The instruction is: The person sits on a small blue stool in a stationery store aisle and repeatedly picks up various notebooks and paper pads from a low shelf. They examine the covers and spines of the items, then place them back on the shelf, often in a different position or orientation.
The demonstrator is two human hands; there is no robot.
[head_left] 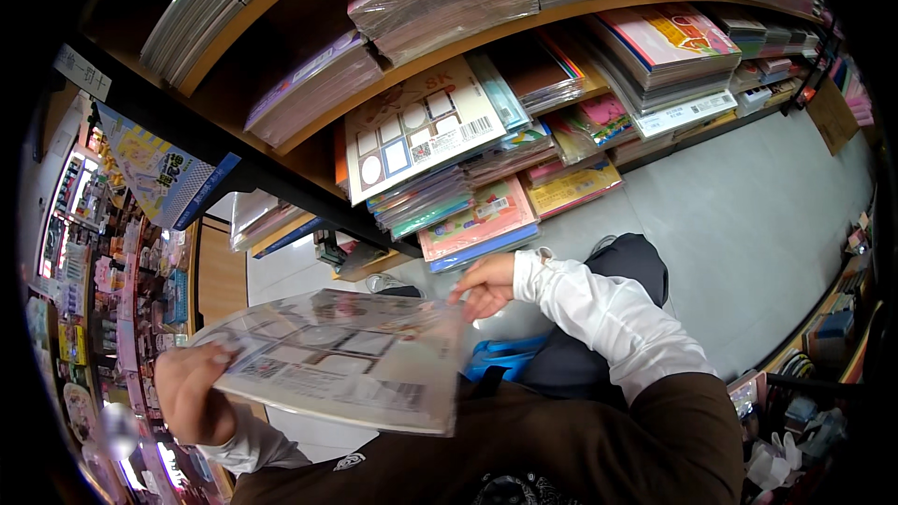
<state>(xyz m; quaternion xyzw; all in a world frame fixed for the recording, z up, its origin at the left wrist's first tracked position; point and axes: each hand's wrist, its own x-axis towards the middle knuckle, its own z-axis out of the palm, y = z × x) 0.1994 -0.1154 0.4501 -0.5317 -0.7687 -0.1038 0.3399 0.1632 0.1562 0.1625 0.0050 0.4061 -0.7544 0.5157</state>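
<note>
A flat stack of printed paper sheets in clear plastic wrap (360, 351) is held tilted in front of my body. It shows rows of frame pictures and a barcode, and its plastic catches the light. My left hand (195, 395) grips its left edge, thumb on top and fingers underneath. At the far right corner, my right hand (490, 284) has its bent fingers closed at the edge. A similar pack with frame pictures (421, 136) lies on top of a pile on the low shelf ahead.
Wooden shelves (440, 47) loaded with wrapped paper packs curve across the front. A pink-covered pack (482, 215) juts out low down near my knees. Grey floor (748, 196) extends right. Racks of small goods (122, 290) stand left, and a crowded shelf (823, 346) lies at right.
</note>
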